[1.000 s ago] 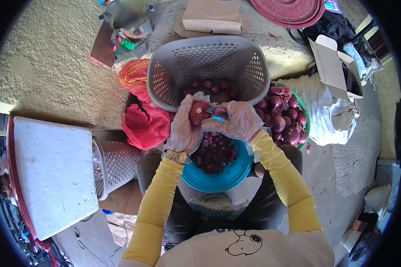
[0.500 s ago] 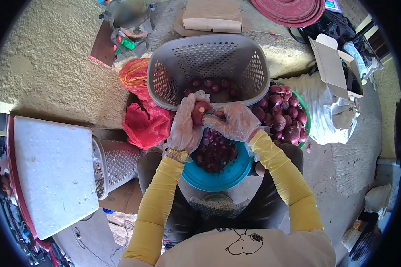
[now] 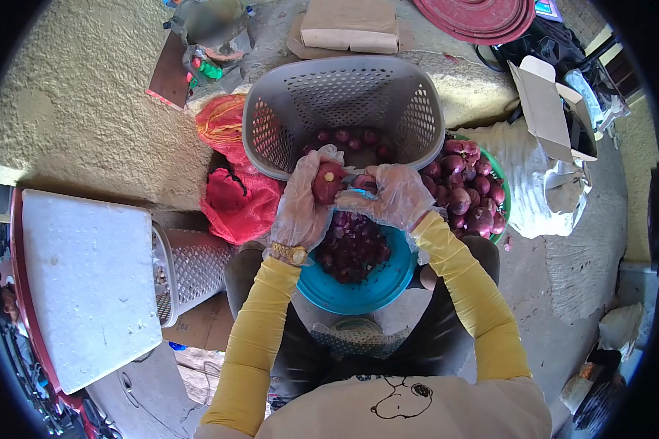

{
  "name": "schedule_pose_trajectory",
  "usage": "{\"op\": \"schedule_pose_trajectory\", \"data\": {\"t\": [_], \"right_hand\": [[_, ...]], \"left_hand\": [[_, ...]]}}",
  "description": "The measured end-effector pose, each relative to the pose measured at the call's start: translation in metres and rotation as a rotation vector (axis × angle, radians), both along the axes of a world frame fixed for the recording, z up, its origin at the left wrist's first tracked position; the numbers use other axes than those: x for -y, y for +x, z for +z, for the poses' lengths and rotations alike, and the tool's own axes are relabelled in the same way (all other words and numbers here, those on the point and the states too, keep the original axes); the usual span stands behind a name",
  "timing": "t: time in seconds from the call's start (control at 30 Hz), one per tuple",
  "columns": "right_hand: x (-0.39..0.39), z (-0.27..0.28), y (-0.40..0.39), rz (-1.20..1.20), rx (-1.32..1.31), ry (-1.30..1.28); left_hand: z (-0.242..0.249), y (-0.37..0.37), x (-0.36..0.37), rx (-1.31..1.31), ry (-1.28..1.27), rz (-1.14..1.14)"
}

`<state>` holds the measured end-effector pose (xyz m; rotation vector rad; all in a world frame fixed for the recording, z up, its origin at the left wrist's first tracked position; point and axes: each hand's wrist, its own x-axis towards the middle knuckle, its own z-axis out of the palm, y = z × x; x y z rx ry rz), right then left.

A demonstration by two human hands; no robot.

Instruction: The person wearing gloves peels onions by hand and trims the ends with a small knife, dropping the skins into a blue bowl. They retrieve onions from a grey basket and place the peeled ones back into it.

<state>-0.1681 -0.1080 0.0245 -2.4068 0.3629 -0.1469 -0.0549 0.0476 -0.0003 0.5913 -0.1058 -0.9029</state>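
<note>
Two dark-trousered knees are flanking one blue basin [image 3: 355, 298], whose far edge is passing under the hands. Dark purple onion scraps [image 3: 351, 256] are heaping up inside it, too jumbled to count. Just above its far edge, the gloved left hand [image 3: 300, 201] is gripping one red onion [image 3: 328, 183], its fingers closing around the side and leaving a pale cut end showing. The gloved right hand [image 3: 399, 192] is pressing close beside that onion, fingers curling narrowly around a small object [image 3: 362, 192]; a bit of blue is showing, but the fingers are hiding most of it, so I cannot tell what it is.

To the right, one green tub [image 3: 501, 175] is carrying over a dozen whole onions [image 3: 460, 201], overlapping, its near-left edge hidden by the right forearm. Beyond the hands, one grey perforated basket [image 3: 337, 91] is tilting its opening this way; at least five onions [image 3: 355, 145] are lying near its front rim, which is hiding others. A red mesh sack [image 3: 241, 208] is slumping against its left edge. Farther off, one cardboard box [image 3: 349, 33] is resting on the ledge [image 3: 432, 62], and a red lid [image 3: 483, 16] is running out of view at the top.
</note>
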Motion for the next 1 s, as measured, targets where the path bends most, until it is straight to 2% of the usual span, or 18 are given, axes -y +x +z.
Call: {"op": "schedule_pose_trajectory", "data": {"t": [0.23, 0.6, 1.0], "right_hand": [[0.001, -0.008, 0.0, -0.005, 0.015, -0.004], [0.003, -0.008, -0.001, 0.055, 0.024, 0.195], [0.003, 0.005, -0.003, 0.117, -0.038, 0.287]], "left_hand": [[0.006, -0.004, 0.002, 0.049, -0.007, -0.049], [0.0, -0.004, 0.002, 0.1, 0.006, -0.053], [-0.008, -0.003, 0.003, 0.083, -0.072, -0.092]]}}
